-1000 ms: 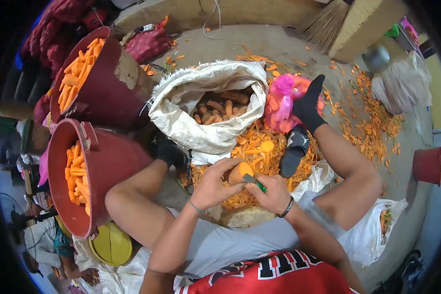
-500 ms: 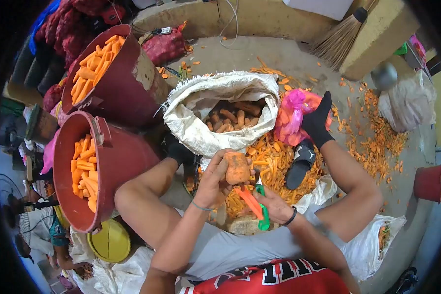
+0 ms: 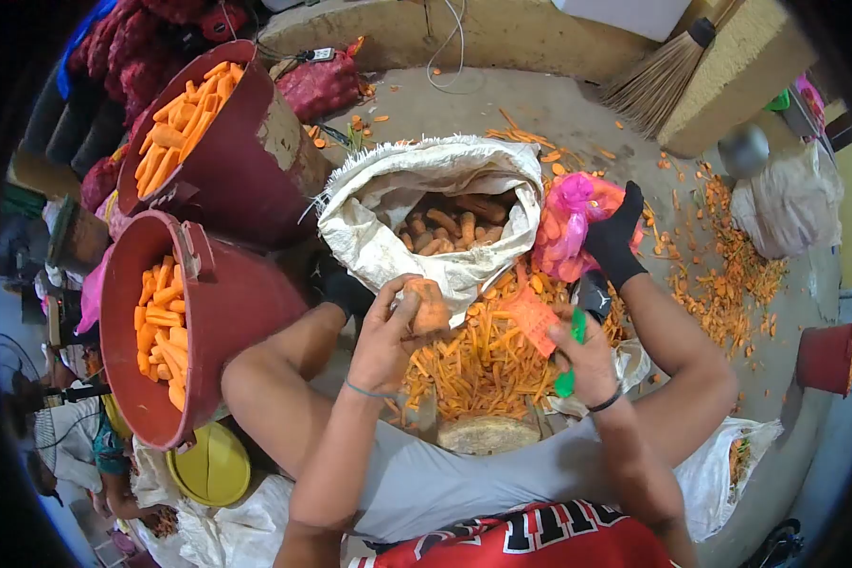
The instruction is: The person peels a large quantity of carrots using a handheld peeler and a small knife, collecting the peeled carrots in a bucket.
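Note:
My left hand [image 3: 388,333] grips a thick, stubby carrot [image 3: 430,309], partly peeled, just in front of the white sack's mouth. Off to the right, my right hand [image 3: 589,360] is closed round a green-handled peeler [image 3: 577,325]. A broad orange strip of peel [image 3: 528,315] sits by the peeler, blurred by motion. Between my legs, a heap of carrot peelings [image 3: 483,379] spreads over the ground. Unpeeled carrots [image 3: 452,227] lie inside the open white sack [image 3: 364,248] ahead of me.
Two big red tubs [image 3: 241,312] of peeled carrots stand at the left, with a yellow lid [image 3: 210,464] below. A pink plastic bag [image 3: 566,227] rests by my right foot. Scraps [image 3: 729,260] litter the floor, near a broom [image 3: 663,80]. Another person's arm [image 3: 123,492] shows at lower left.
My hands have moved apart: the left, with the carrot, slightly left; the right, with the peeler, up and right. The peeler has left the carrot.

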`<state>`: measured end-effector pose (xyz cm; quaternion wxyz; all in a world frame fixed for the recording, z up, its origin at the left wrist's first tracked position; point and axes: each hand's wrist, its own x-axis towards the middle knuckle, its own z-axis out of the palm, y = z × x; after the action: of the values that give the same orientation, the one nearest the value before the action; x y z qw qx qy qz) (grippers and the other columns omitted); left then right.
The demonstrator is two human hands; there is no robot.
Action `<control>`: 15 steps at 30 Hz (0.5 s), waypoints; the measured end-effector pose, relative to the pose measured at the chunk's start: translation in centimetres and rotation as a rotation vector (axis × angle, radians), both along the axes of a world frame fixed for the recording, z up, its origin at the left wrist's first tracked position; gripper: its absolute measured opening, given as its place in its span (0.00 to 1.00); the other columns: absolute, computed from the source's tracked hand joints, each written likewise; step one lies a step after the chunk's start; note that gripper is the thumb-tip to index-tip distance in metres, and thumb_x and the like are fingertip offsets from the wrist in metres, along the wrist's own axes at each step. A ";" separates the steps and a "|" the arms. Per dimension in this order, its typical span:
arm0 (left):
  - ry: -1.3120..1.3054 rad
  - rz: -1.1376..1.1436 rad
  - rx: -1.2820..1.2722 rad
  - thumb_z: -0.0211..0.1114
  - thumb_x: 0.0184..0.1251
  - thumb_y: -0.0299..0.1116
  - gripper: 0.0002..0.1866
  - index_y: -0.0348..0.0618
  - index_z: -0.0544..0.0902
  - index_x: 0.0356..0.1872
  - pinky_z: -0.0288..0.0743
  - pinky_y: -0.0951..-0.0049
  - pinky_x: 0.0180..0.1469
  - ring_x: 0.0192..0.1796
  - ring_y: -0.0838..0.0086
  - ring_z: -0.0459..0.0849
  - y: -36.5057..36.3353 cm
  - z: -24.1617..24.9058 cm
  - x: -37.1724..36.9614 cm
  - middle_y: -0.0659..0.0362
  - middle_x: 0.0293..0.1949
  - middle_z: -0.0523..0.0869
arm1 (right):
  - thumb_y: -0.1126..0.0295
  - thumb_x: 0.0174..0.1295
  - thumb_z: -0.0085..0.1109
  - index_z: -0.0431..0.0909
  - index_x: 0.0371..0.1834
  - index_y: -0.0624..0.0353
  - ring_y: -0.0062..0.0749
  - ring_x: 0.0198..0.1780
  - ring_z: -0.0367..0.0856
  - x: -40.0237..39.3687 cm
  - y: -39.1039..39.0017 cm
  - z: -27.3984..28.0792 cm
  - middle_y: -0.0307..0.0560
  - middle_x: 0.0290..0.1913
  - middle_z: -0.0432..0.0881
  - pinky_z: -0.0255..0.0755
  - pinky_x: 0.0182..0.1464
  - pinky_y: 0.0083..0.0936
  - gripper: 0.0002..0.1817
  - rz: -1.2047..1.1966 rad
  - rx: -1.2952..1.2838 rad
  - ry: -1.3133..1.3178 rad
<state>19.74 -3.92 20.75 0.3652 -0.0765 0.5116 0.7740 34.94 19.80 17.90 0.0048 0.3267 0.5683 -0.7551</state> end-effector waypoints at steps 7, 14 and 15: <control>0.198 -0.329 0.059 0.79 0.49 0.26 0.46 0.38 0.63 0.71 0.72 0.66 0.65 0.65 0.69 0.75 0.6 -0.2 1.0 0.56 0.62 0.73 | 0.69 0.70 0.59 0.78 0.54 0.61 0.13 0.35 0.71 -3.9 4.2 4.6 0.32 0.36 0.77 0.67 0.37 0.16 0.13 0.292 0.275 0.217; 0.201 -0.489 0.132 0.79 0.46 0.22 0.47 0.40 0.63 0.70 0.65 0.69 0.69 0.66 0.72 0.71 1.6 -0.5 1.9 0.58 0.63 0.72 | 0.66 0.64 0.67 0.78 0.50 0.63 0.19 0.46 0.77 -4.6 2.5 2.2 0.38 0.44 0.80 0.73 0.50 0.20 0.17 0.302 0.113 0.258; 0.195 -0.510 0.112 0.80 0.45 0.22 0.48 0.40 0.64 0.70 0.65 0.69 0.69 0.66 0.73 0.71 1.7 -0.4 2.0 0.59 0.63 0.72 | 0.66 0.63 0.68 0.78 0.51 0.63 0.20 0.48 0.78 -4.7 2.3 2.1 0.39 0.45 0.80 0.72 0.52 0.21 0.17 0.321 0.211 0.284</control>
<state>21.72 -2.23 20.33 0.5010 0.1497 0.5035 0.6878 30.23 22.09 19.96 0.0107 0.1213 0.6839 -0.7194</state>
